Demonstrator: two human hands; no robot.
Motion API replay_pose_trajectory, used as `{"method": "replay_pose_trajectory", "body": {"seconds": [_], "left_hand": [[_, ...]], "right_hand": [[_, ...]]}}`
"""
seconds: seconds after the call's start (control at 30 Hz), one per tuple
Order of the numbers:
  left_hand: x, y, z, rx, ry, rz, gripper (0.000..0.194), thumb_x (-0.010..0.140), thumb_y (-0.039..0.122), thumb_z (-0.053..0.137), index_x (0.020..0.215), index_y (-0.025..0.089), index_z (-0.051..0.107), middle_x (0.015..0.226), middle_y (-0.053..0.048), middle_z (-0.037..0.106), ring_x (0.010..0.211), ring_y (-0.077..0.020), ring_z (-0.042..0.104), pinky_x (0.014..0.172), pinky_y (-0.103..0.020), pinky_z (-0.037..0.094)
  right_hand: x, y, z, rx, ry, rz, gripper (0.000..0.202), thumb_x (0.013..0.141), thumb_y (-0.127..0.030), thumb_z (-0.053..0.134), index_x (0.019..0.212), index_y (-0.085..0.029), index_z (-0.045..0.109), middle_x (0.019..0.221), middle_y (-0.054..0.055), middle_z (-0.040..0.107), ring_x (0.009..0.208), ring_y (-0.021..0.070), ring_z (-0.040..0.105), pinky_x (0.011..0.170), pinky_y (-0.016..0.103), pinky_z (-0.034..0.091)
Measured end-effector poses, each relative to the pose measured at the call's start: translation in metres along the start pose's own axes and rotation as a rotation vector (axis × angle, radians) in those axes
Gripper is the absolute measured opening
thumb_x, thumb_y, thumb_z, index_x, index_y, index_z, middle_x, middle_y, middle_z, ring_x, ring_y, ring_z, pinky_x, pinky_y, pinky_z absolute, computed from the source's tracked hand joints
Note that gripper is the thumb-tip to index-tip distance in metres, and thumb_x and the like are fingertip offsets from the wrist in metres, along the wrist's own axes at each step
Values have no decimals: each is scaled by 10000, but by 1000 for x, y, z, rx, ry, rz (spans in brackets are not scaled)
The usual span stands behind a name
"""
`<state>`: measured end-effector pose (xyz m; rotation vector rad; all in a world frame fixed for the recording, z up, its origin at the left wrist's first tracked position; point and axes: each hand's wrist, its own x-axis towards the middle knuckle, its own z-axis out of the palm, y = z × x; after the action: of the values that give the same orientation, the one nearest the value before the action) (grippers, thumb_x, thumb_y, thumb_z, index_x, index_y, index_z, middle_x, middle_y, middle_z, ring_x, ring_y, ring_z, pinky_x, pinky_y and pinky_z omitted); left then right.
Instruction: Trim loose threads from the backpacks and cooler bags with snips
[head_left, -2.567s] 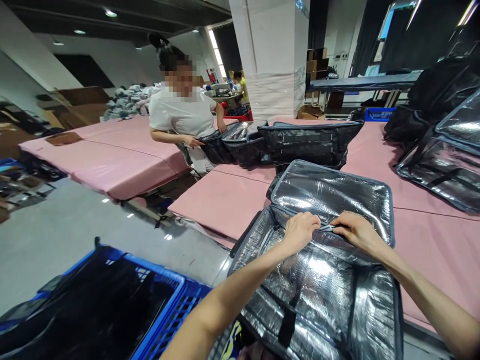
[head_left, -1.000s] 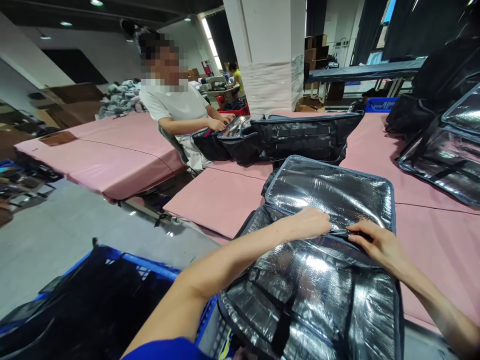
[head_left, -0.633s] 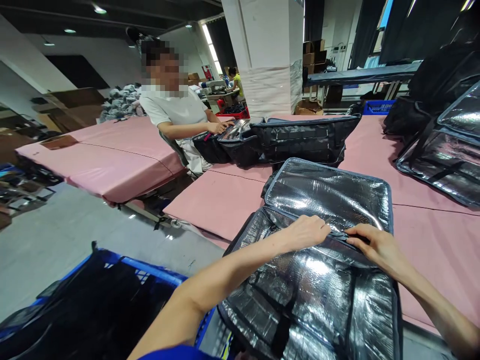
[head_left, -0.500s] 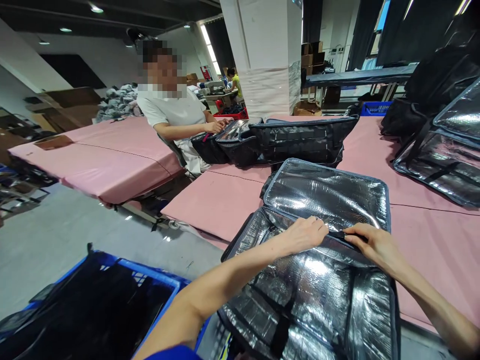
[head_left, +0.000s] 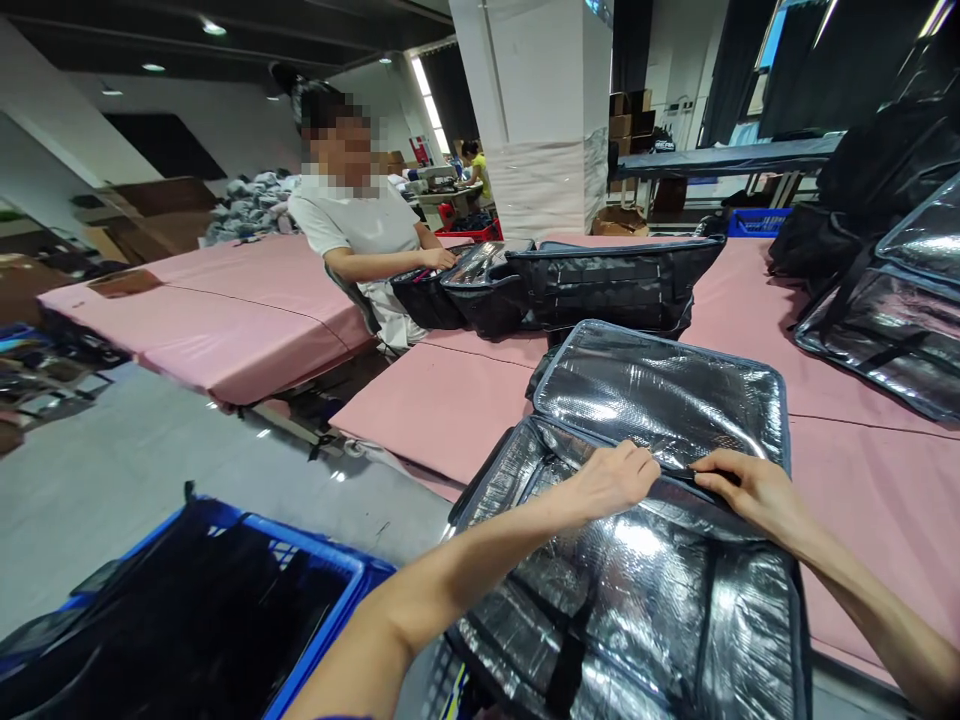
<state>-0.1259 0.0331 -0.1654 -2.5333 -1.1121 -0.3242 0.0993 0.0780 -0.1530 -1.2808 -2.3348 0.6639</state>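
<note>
An insulated bag [head_left: 637, 600] lies opened out in front of me, its inside lined with shiny silver foil. Its foil-lined lid [head_left: 667, 385], edged in blue-grey binding, is folded back on the pink table. My left hand [head_left: 621, 475] is closed on the seam where lid and body meet, its fingertips mostly hidden behind the knuckles. A short way to the right, my right hand [head_left: 739, 482] pinches the same dark seam between thumb and fingers. Black straps [head_left: 566, 670] cross the lining below my hands.
Across the pink table [head_left: 442, 400], a person in white [head_left: 367, 225] handles black bags [head_left: 480, 290]. More foil-lined bags [head_left: 885, 310] stand at the right. A blue crate [head_left: 330, 555] with black material sits at the lower left. A white pillar [head_left: 536, 130] rises behind.
The view has shifted slightly, so everything sits a little further right and lower. Both hands keep their hold on the bag's seam with barely any movement.
</note>
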Motion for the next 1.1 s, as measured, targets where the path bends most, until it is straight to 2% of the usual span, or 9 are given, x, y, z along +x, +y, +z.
{"method": "replay_pose_trajectory", "body": {"seconds": [0.13,0.4,0.83,0.9,0.97,1.03,1.1], "left_hand": [[-3,1,6,-11,34,-54,175,893,63,317,836,142,463,821,-56,544,758,-145,481,451,-208,280],[-1,1,10,3,127,-48,185,879,50,333,770,155,439,741,-32,530,693,-137,470,436,-233,240],[-1,2,9,-33,95,-61,189,871,52,331,769,156,452,735,-45,519,702,-151,486,457,-217,320],[-3,2,10,-117,146,-137,189,861,51,331,774,154,464,733,-40,531,699,-145,498,490,-217,369],[-7,2,12,-250,244,-241,184,862,67,334,793,154,481,757,-38,559,710,-134,519,567,-230,431],[-11,1,15,-387,328,-317,176,872,91,342,819,156,497,805,-44,591,748,-129,545,659,-248,468],[-13,1,17,-477,360,-335,170,878,100,353,839,158,507,843,-51,609,785,-130,561,703,-256,478]], "right_hand": [[1,-4,-2,5,-10,9,254,772,-459,508,834,-264,659,905,14,694,822,226,630,721,337,473],[-2,-5,-2,-54,25,-14,250,781,-438,483,806,-261,658,867,11,697,800,216,636,693,328,475],[0,-7,-2,-51,-24,-31,220,797,-401,482,778,-257,647,838,8,688,795,208,624,689,319,464],[-1,-5,-1,-19,-4,7,230,802,-419,486,785,-256,648,851,11,691,786,207,626,698,321,469],[0,-6,1,0,21,29,237,804,-436,497,835,-259,652,893,13,691,808,209,628,711,326,475],[4,-9,5,-23,43,-26,234,816,-419,495,880,-258,652,909,19,685,829,209,622,727,330,475],[9,-15,9,-77,54,-121,222,835,-382,479,893,-253,650,886,27,678,825,206,614,724,330,471]]}}
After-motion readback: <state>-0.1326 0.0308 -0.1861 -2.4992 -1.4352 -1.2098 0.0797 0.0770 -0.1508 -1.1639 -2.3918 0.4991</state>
